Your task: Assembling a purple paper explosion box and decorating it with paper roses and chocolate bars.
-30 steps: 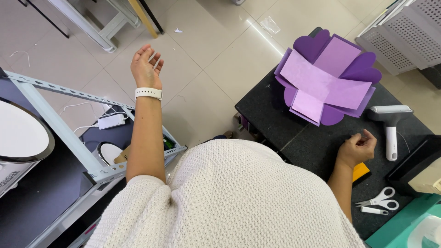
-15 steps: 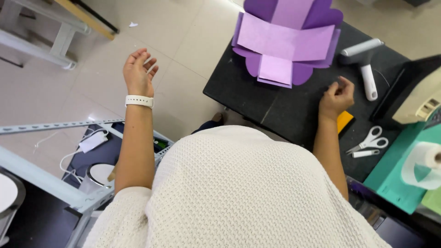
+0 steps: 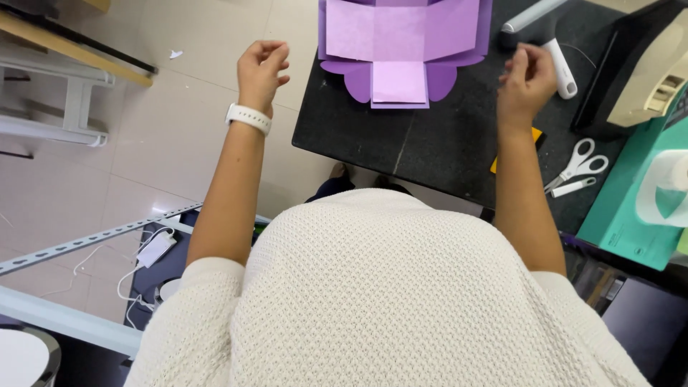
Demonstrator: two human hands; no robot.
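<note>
An unfolded purple paper box [image 3: 401, 36] lies flat at the far edge of a black table [image 3: 430, 150]. My left hand [image 3: 261, 68], with a white wristband [image 3: 249, 118], hovers over the floor just left of the table, fingers loosely curled and holding nothing. My right hand [image 3: 527, 79] is raised above the table right of the purple paper, its fingertips pinched together; I see nothing between them. A white handled tool [image 3: 560, 66] lies just beyond it. My white knitted jumper fills the lower part of the view.
White-handled scissors [image 3: 577, 168] and a yellow scrap [image 3: 535, 135] lie on the table's right side. A teal box [image 3: 631, 215] with a tape roll [image 3: 663, 190] and a beige machine [image 3: 652, 79] stand further right. A metal rail [image 3: 93, 240] and a white charger [image 3: 154, 247] sit on the left floor.
The view has swung so the table is straight ahead. My left hand has curled its fingers and come nearer the table. My right hand has lifted off the table surface.
</note>
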